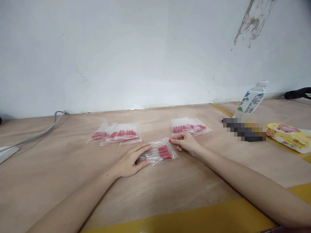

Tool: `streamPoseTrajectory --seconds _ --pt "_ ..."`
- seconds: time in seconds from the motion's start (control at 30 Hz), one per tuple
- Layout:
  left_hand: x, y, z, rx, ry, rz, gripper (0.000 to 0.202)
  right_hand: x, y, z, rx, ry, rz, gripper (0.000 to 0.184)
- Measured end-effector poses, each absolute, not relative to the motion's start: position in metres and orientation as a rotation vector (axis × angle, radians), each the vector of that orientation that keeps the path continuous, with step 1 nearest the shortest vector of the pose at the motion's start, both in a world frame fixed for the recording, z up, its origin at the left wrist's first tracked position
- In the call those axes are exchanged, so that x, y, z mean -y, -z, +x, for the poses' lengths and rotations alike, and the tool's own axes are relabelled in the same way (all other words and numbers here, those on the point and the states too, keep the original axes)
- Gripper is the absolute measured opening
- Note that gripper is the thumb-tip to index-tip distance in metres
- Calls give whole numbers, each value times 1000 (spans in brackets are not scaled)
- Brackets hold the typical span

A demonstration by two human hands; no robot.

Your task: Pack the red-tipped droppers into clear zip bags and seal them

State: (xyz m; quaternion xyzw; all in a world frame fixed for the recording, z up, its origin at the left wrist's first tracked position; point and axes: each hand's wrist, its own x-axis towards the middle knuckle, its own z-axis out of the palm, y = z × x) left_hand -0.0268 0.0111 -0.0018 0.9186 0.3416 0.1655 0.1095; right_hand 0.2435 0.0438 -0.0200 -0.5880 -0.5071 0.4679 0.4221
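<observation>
A clear zip bag [153, 158] lies flat on the table in front of me. Several red-ended items with thin pale stems [164, 152] are inside it. My left hand [133, 161] rests on the bag's left end, fingers and thumb stretched out and apart. At the upper right corner of the bag, my right hand [187, 143] pinches a small red zip slider [172, 139] between thumb and finger. Behind it, to the left, lies an overlapping row of similar filled bags [127, 133]. Another small group of filled bags [182, 124] sits behind my right hand.
A clear labelled bottle [251, 100] stands at the back right, with a dark blurred-out object [243, 131] before it. Further right is a yellow printed packet [289, 137]. A grey cable [46, 131] runs along the left. Yellow tape [170, 217] crosses the brown-covered table.
</observation>
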Motion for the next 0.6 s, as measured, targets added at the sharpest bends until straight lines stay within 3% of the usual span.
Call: streamPoseTrajectory --seconds 0.6 --pt "-11 1 -26 -978 -506 2679 50 -46 7 234 1488 -1495 -1211 21"
